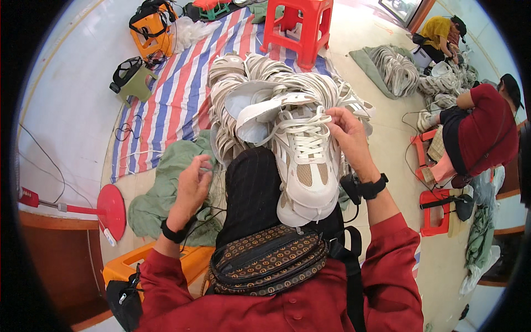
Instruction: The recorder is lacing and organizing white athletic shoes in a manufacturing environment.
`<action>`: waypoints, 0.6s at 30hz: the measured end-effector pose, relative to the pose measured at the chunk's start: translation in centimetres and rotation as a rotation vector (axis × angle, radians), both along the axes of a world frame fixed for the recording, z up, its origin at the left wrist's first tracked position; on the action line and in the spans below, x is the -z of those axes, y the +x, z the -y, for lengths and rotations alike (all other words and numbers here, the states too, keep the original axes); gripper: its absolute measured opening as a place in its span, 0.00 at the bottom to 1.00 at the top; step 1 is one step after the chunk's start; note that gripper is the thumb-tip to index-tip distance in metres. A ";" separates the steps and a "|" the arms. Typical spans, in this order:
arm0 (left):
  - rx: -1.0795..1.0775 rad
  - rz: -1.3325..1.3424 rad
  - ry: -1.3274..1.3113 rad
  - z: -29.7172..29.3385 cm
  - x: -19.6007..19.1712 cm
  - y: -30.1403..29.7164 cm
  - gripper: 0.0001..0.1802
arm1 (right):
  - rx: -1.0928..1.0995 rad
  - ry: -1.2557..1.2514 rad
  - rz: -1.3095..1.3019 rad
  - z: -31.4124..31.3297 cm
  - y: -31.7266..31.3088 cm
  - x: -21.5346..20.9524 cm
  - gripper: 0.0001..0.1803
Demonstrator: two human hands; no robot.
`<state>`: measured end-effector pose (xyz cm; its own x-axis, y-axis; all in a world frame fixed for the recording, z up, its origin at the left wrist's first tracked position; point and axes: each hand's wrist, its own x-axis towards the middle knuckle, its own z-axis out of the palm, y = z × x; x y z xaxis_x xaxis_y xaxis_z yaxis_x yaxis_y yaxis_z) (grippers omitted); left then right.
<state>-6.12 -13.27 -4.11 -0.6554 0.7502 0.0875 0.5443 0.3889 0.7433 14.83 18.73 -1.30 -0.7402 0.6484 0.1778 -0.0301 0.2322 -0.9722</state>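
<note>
Hands [351,133] well apart, sneaker [311,166] between

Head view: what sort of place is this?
Probably a small shoe workshop: stacked shoes in front, another shoe pile on green cloth, and a person in red seated nearby.

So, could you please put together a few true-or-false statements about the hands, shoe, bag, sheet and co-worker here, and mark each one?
1. The right hand is at the laces of a shoe. True.
2. The left hand grips a shoe. False: it holds no shoe.
3. The sheet is striped. True.
4. The bag is plain red. False: it is dark and patterned.
5. The co-worker in yellow is at the picture's left. False: upper right.
</note>
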 end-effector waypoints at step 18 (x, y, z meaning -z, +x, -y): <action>0.208 -0.471 0.080 2.0 0.9 10.3 0.24 | -0.042 0.519 0.377 8.5 16.5 0.2 0.10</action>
<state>4.20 -15.26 -4.99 -0.3692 0.8393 0.3991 0.8865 0.1890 0.4225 31.35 10.24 -1.51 -0.8361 0.5169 0.1837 0.2722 0.6817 -0.6792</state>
